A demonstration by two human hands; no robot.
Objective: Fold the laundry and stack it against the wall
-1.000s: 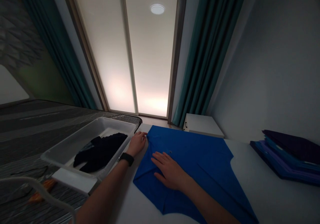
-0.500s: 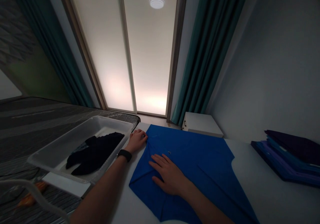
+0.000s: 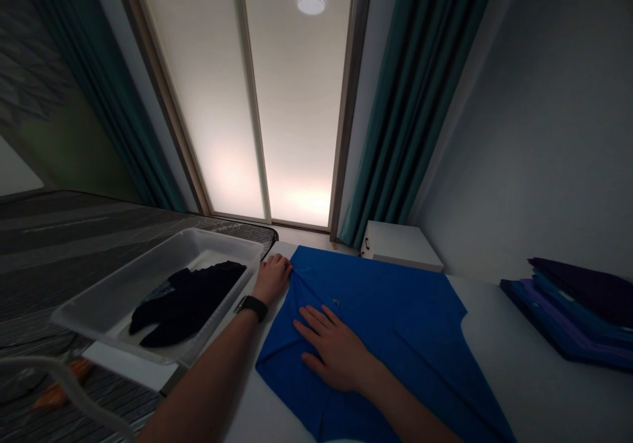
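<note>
between bin [image 3: 106, 298] and folded clothes [image 3: 578, 304], left fingers [image 3: 283, 266] pinch the blue garment [image 3: 390, 304], right fingers [image 3: 312, 321] spread flat.

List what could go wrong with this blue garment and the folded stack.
Creases fan out where the left hand touches the blue garment; a tug might deepen them. The right hand lies flat on it, so sliding could bunch it up. The folded stack has uneven edges, so a bump might shift it.

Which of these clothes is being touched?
The blue garment spread on the table: right hand flat on it, left hand at its edge. Dark clothing lies in the bin, the folded stack farther right.
</note>
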